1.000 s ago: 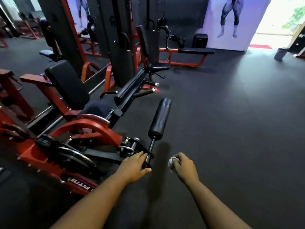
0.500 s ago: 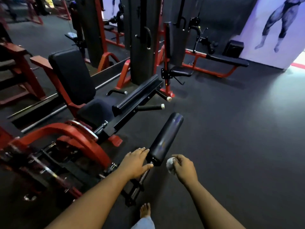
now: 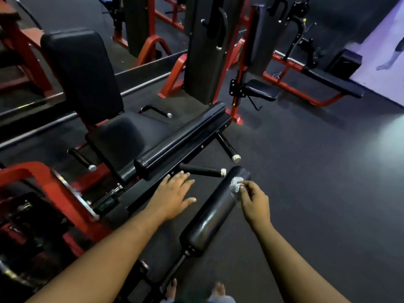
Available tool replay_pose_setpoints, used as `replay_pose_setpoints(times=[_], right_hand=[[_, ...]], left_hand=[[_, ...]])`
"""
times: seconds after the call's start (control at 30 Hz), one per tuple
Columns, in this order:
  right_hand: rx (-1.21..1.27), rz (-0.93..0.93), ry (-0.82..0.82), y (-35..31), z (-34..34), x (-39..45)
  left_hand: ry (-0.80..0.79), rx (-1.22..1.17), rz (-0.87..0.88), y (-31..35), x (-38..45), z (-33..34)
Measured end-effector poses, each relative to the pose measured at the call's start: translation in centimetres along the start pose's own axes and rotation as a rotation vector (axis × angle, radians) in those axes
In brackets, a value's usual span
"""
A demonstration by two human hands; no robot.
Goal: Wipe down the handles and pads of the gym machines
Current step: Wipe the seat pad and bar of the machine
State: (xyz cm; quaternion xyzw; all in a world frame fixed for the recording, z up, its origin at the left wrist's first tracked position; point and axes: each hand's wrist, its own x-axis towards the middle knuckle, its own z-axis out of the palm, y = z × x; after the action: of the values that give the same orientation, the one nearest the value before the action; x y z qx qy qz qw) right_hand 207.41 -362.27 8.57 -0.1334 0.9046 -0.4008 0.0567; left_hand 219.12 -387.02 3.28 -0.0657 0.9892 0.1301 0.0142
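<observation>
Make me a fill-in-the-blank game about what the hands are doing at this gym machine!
1. The right hand presses a small white ____ against the roller pad.
2. The left hand is ____, its fingers spread and holding nothing.
3. The frame of the leg machine is painted ____.
4. The seat pad and backrest are coloured ____.

Missing words: cloth; open; red; black

Dim gym, right-side glare, wide-angle warp
</observation>
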Motion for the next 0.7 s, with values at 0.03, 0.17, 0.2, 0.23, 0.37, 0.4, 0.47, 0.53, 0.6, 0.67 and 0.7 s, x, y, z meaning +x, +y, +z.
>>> replay_pose_setpoints(times=[0.03, 0.17, 0.2, 0.23, 0.37, 0.4, 0.47, 0.53, 0.6, 0.67, 0.7], right_hand=[[0.009, -0.019, 0.015, 0.0, -0.1, 1.8], [0.020, -0.073, -0.030, -0.2, -0.1, 10.0], [0.021, -0.091, -0.049, -0.4, 0.1, 11.9], [0.010, -0.118, -0.073, -0.6, 0.3, 14.0], [-0.166, -0.347, -0.169, -1.2, 1.9, 21.7], [-0.212, -0.387, -0.209, -1.3, 2.5, 23.8], [-0.269, -0.441, -0.331, -1.0, 4.1, 27.5], [-0.332, -0.514, -0.491, -0.2, 5.7, 29.6], [-0.323, -0.577, -0.596, 1.1, 6.6, 30.9], [-0.276, -0.584, -0.622, 2.2, 6.3, 31.0], [-0.256, -0.609, -0.652, 2.6, 5.5, 30.7]], left_hand=[[0.009, 0.012, 0.001, -0.3, 1.0, -0.1], [0.035, 0.024, -0.065, -1.1, 4.9, -0.2], [0.039, 0.025, -0.081, -1.0, 5.7, -0.2], [0.047, 0.025, -0.109, -0.9, 6.8, -0.2], [0.072, 0.046, -0.238, -0.5, 11.0, -0.2], [0.082, 0.060, -0.279, -0.5, 12.0, -0.1], [0.084, 0.102, -0.346, -0.8, 14.0, -0.2], [0.041, 0.158, -0.402, -1.2, 15.4, -0.7], [-0.017, 0.178, -0.468, -1.5, 16.8, -1.2], [-0.067, 0.183, -0.517, -1.7, 17.4, -1.0], [-0.086, 0.209, -0.522, -1.7, 17.3, -0.7]])
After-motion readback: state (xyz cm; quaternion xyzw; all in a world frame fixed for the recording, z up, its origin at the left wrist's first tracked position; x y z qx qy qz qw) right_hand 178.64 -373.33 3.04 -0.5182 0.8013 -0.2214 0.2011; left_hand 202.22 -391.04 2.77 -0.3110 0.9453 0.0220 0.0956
